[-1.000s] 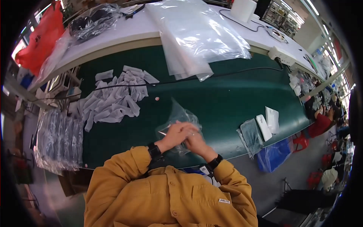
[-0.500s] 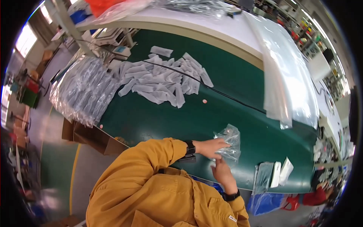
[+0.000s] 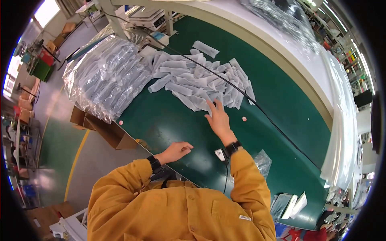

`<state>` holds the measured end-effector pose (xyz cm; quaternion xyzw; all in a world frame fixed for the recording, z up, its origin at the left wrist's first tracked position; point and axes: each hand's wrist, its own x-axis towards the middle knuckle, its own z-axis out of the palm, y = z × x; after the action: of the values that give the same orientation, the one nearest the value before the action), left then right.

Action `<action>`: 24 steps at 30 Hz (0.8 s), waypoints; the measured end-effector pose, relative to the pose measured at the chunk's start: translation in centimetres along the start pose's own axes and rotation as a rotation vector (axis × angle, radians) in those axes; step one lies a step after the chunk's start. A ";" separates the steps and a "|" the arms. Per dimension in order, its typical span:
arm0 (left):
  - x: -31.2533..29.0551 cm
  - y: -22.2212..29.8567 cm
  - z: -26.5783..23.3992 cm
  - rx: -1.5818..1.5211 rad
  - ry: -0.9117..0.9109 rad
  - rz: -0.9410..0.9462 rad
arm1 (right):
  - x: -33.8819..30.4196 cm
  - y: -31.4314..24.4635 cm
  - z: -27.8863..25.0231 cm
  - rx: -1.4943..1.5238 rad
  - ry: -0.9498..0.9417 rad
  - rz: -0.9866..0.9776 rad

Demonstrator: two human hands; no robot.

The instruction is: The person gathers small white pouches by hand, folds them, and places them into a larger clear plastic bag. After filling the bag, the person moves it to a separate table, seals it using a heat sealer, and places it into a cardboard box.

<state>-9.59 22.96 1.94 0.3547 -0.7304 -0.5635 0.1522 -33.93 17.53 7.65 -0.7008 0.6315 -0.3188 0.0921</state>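
Note:
My right hand (image 3: 219,121) reaches forward with its fingers spread, the tips at the near edge of a loose pile of pale, translucent-wrapped packets (image 3: 187,76). Nothing shows in its grasp. Over the green tabletop (image 3: 181,124), close to the front edge, my left hand (image 3: 177,152) is empty, its fingers loosely bent. A crumpled clear plastic bag (image 3: 263,162) lies beside my right forearm, partly covered by the sleeve. Just left of my right wrist sits a small white-and-black device (image 3: 220,155) with a black cable.
A big clear bag (image 3: 108,76) full of similar packets stands at left, above a cardboard box (image 3: 106,130). A black cable (image 3: 265,108) crosses the table. Clear sheeting (image 3: 341,120) hangs from the shelf (image 3: 277,44). Flat white items (image 3: 291,207) lie at lower right.
Both hands have left the clear bag. My right hand has gone forward to the packet pile, and my left hand has drawn back leftward. The whole view has shifted.

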 end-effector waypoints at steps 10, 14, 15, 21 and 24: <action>-0.3 1.4 -7.9 -0.065 0.316 0.045 | 5.1 -1.0 0.3 0.106 0.136 -0.005; 3.5 6.6 -10.8 0.405 0.656 0.434 | 1.9 -6.0 -1.5 0.329 -0.038 0.124; 4.3 7.1 -11.4 0.479 0.625 0.495 | 1.4 -6.9 -1.2 0.433 -0.122 0.193; 3.6 1.9 -12.9 0.174 -0.075 0.191 | 2.4 -7.2 2.0 0.674 -0.210 0.247; 1.7 0.4 -13.0 0.271 -0.051 0.174 | 3.6 -3.8 6.4 0.530 -0.157 0.508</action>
<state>-2.83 12.53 6.13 0.2931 -0.8313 -0.4533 0.1325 -27.17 13.05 5.88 -0.4960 0.6717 -0.3835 0.3946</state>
